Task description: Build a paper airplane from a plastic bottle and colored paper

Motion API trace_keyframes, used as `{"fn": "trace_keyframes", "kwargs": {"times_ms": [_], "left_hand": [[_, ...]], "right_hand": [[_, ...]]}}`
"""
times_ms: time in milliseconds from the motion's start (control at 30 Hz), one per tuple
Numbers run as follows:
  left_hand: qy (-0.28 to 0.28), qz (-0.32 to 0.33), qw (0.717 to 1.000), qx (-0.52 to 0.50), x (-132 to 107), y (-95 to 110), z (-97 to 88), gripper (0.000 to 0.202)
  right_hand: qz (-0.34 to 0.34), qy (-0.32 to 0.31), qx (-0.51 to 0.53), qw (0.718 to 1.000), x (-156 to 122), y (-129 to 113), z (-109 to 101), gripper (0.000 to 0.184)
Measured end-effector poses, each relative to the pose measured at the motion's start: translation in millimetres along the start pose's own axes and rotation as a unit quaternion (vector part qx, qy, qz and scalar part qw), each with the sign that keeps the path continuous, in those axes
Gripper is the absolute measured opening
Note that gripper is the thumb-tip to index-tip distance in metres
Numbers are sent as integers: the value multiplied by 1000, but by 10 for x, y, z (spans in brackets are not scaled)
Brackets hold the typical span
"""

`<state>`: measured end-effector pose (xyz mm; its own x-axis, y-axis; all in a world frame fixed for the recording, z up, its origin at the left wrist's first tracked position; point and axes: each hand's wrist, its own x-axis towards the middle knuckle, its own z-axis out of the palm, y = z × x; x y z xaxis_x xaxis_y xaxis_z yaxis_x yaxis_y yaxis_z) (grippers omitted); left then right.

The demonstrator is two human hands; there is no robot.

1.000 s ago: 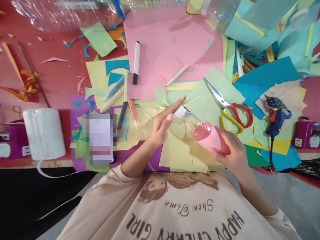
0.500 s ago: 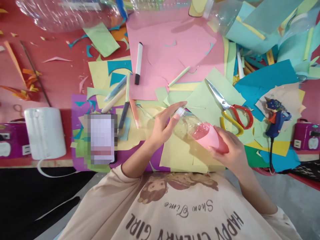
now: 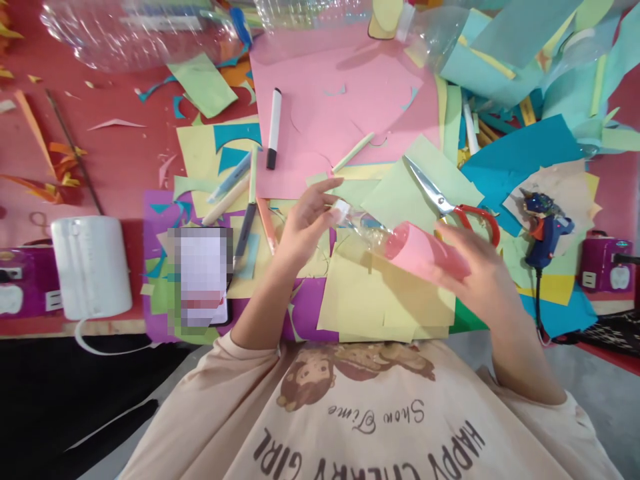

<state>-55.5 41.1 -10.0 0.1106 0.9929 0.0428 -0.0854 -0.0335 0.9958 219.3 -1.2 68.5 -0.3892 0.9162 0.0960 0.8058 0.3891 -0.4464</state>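
Note:
A clear plastic bottle lies tilted between my hands, its white cap toward the left. My left hand is closed on the capped neck, with thumb and fingers at the cap. Around the bottle's lower part sits a rolled pink paper sleeve. My right hand grips that sleeve, slightly blurred, its thumb below and fingers above. Beneath the bottle lie pale yellow paper sheets. Just past my right hand rest scissors with a red handle; the yellow handle is mostly hidden behind the hand.
A blue glue gun lies at the right with its cord hanging down. Left of my left arm are a phone and several markers. A large pink sheet and plastic bottles lie farther back, among paper scraps.
My left hand has moved left with the bottle's neck. My right hand has shifted right with the pink sleeve, which now sits farther from the cap and shows more of its length.

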Motion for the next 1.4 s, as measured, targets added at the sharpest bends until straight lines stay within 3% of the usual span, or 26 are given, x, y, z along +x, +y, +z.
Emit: {"fn": "trace_keyframes", "kwargs": {"times_ms": [100,167,233,333,400,467,567,733,933,1067,1167,1267,1333,1400], "left_hand": [[78,6,996,-40,30,-29,-27,38],[128,-1,990,-62,35,-17,-22,39],[174,-14,982,-76,34,17,-5,36],[205,-24,973,-102,15,67,55,31],[190,-32,973,-128,-25,76,137,30],[167,-45,973,-150,-96,64,256,34],[131,-68,977,-153,-231,30,444,48],[71,-141,976,-148,-338,-7,521,67],[-49,-161,985,-24,-286,86,377,45],[-48,-125,979,156,-186,266,285,36],[-1,-86,958,272,-47,344,148,29],[110,-12,882,459,106,305,-22,24],[107,-17,846,522,182,235,-103,33],[98,-27,828,551,226,162,-138,32]], "right_hand": [[0,168,-34,985,175,71,-18,43],[-36,270,-11,962,259,83,45,40],[-79,328,37,941,304,51,146,30],[-70,209,139,965,355,-23,308,10],[-16,111,237,965,426,-27,413,8],[49,65,362,929,530,22,520,34],[109,47,462,879,677,112,669,54],[138,1,476,869,708,62,823,76],[134,-6,489,862,637,35,829,79],[117,-1,473,873,635,69,792,78],[101,0,478,873,633,85,793,73],[112,21,455,883,625,93,815,69],[121,29,453,883,622,90,836,67],[123,24,473,872,624,80,859,63]]}}
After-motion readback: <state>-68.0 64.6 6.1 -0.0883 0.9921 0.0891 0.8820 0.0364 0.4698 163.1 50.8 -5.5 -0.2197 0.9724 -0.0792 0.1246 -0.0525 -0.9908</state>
